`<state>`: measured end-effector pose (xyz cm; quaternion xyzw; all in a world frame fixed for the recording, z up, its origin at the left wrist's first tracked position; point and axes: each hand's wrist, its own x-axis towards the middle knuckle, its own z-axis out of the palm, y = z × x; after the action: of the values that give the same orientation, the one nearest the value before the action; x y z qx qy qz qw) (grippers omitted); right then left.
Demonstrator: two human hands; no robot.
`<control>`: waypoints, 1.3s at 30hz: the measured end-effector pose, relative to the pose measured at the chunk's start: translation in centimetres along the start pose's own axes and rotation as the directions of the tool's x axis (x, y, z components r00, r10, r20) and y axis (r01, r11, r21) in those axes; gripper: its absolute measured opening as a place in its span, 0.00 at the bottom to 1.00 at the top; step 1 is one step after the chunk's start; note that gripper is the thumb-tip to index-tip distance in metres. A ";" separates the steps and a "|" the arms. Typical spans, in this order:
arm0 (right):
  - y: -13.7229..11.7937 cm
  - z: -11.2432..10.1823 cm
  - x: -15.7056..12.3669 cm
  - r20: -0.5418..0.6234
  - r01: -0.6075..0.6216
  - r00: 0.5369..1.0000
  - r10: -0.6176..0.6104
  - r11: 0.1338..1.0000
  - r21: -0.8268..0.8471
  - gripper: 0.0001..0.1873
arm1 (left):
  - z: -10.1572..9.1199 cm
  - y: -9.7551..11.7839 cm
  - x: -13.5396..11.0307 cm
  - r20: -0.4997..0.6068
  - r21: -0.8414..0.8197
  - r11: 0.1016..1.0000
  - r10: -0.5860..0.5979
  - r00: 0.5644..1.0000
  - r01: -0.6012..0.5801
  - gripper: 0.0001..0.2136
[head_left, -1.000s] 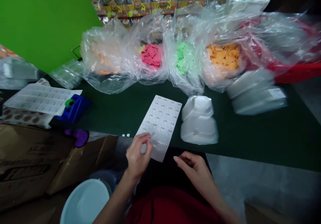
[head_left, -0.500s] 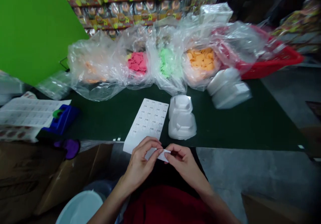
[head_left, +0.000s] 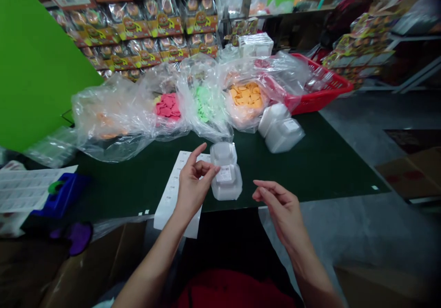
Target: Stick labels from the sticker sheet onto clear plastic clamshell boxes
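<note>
My left hand point(head_left: 195, 182) pinches a small white printed label point(head_left: 224, 173) by its left edge, between thumb and fingers, with the index finger raised. The label is over the front part of a clear plastic clamshell box point(head_left: 225, 191); whether it touches is unclear. Partly behind my left hand and forearm, a white sheet of printed labels point(head_left: 167, 202) overhangs the table's front edge. My right hand point(head_left: 277, 202) hovers right of the box, fingers loosely bent and tips slightly apart, with nothing visible in it.
On the dark green table point(head_left: 330, 170) stand more clear boxes point(head_left: 284, 133), a red basket point(head_left: 319, 99) and plastic bags with pink pieces point(head_left: 168, 106), green pieces point(head_left: 202, 102) and orange pieces point(head_left: 246, 95). A blue tape dispenser point(head_left: 58, 195) is at left. Packaged toy burgers point(head_left: 165, 25) are stacked behind.
Both hands held the label together at the table's front edge. They have parted: my left hand has carried it forward over the box, and my right hand has let go and moved right.
</note>
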<state>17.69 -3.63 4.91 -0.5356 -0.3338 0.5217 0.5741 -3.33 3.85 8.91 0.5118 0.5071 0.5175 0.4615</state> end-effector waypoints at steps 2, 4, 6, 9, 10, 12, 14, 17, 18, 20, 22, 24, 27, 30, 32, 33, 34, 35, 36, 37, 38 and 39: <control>0.2 0.3 0.8 -0.015 0.039 0.999 -0.039 0.999 -0.008 0.13 | 0.6 -0.4 0.3 -0.005 0.003 1.000 -0.016 1.000 0.016 0.38; 0.1 0.9 1.5 -0.023 0.071 0.997 -0.071 0.997 -0.025 0.12 | 0.7 -0.7 0.5 0.002 0.022 0.999 -0.025 1.000 0.025 0.39; -0.2 1.7 2.1 -0.027 0.098 0.995 -0.099 0.994 -0.047 0.11 | 0.7 -0.9 0.7 0.026 0.044 0.999 -0.027 0.999 0.026 0.39; -0.4 2.9 3.0 0.004 0.138 0.990 -0.138 0.988 -0.075 0.09 | 0.6 -1.2 1.1 0.054 0.078 0.997 -0.021 0.998 0.016 0.38; -0.4 3.3 3.3 0.026 0.157 0.987 -0.156 0.984 -0.084 0.09 | 0.6 -1.3 1.2 0.056 0.088 0.996 -0.017 0.998 0.012 0.38; 0.0 4.0 3.9 0.065 0.215 0.976 -0.208 0.968 -0.131 0.09 | 0.5 -1.6 1.4 0.054 0.106 0.994 -0.010 0.998 0.004 0.38; 0.5 4.6 4.6 0.079 0.278 0.961 -0.267 0.935 -0.221 0.11 | 0.6 -2.0 1.3 0.056 0.125 0.992 0.000 0.998 -0.007 0.38; 1.1 5.4 5.4 0.085 0.302 0.953 -0.291 0.894 -0.330 0.18 | 0.6 -2.4 0.9 0.067 0.199 0.978 0.048 0.997 -0.061 0.31; 1.3 5.7 5.5 0.088 0.296 0.955 -0.283 0.892 -0.341 0.20 | 0.6 -2.5 0.8 0.074 0.249 0.963 0.082 0.994 -0.098 0.27; 1.5 5.9 5.8 0.102 0.285 0.959 -0.266 0.894 -0.346 0.21 | 0.5 -2.6 0.5 0.063 0.370 0.911 0.171 0.983 -0.182 0.22; 1.6 5.9 5.9 0.119 0.279 0.960 -0.253 0.895 -0.347 0.21 | 0.1 -2.8 0.4 0.015 0.465 0.856 0.246 0.969 -0.225 0.27; 1.7 5.8 5.9 0.132 0.274 0.961 -0.243 0.900 -0.340 0.21 | -0.5 -3.1 0.2 -0.052 0.496 0.842 0.273 0.961 -0.212 0.34; 1.8 5.4 5.3 0.102 0.266 0.964 -0.247 0.914 -0.308 0.25 | -1.3 -3.8 -0.7 -0.084 0.475 0.863 0.238 0.968 -0.171 0.24; 1.6 5.1 3.8 0.126 0.265 0.963 -0.238 0.922 -0.281 0.27 | -1.1 -4.5 -2.5 -0.024 0.450 0.877 0.203 0.979 -0.170 0.16; 1.3 5.1 2.7 0.176 0.256 0.962 -0.209 0.916 -0.309 0.27 | -0.6 -4.6 -3.6 0.014 0.426 0.889 0.178 0.984 -0.167 0.18; 1.1 5.2 2.3 0.190 0.248 0.963 -0.193 0.909 -0.336 0.28 | -0.3 -4.6 -4.1 0.021 0.411 0.897 0.167 0.986 -0.161 0.19; 1.0 5.4 1.9 0.196 0.243 0.964 -0.181 0.898 -0.366 0.28 | -0.1 -4.5 -4.4 0.022 0.398 0.904 0.160 0.987 -0.156 0.19; 0.9 5.6 1.7 0.198 0.242 0.964 -0.175 0.887 -0.393 0.29 | 0.1 -4.4 -4.7 0.021 0.386 0.909 0.161 0.987 -0.157 0.20; 0.8 5.8 1.6 0.200 0.249 0.963 -0.180 0.877 -0.411 0.30 | 0.3 -4.3 -4.8 0.022 0.373 0.914 0.166 0.986 -0.163 0.20; 0.9 6.0 1.6 0.203 0.267 0.959 -0.197 0.865 -0.424 0.30 | 0.4 -4.2 -4.9 0.027 0.360 0.917 0.174 0.984 -0.172 0.20; 1.0 6.2 1.7 0.202 0.296 0.952 -0.228 0.851 -0.433 0.30 | 0.5 -4.1 -5.0 0.031 0.347 0.920 0.183 0.983 -0.182 0.20; 1.1 6.5 1.8 0.199 0.327 0.944 -0.265 0.835 -0.442 0.30 | 0.5 -4.1 -5.2 0.035 0.337 0.921 0.194 0.980 -0.194 0.20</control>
<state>11.75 -0.31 4.85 -0.5651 -0.5653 0.3638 0.4782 -2.70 -1.04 4.47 0.6313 0.5353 0.4655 0.3133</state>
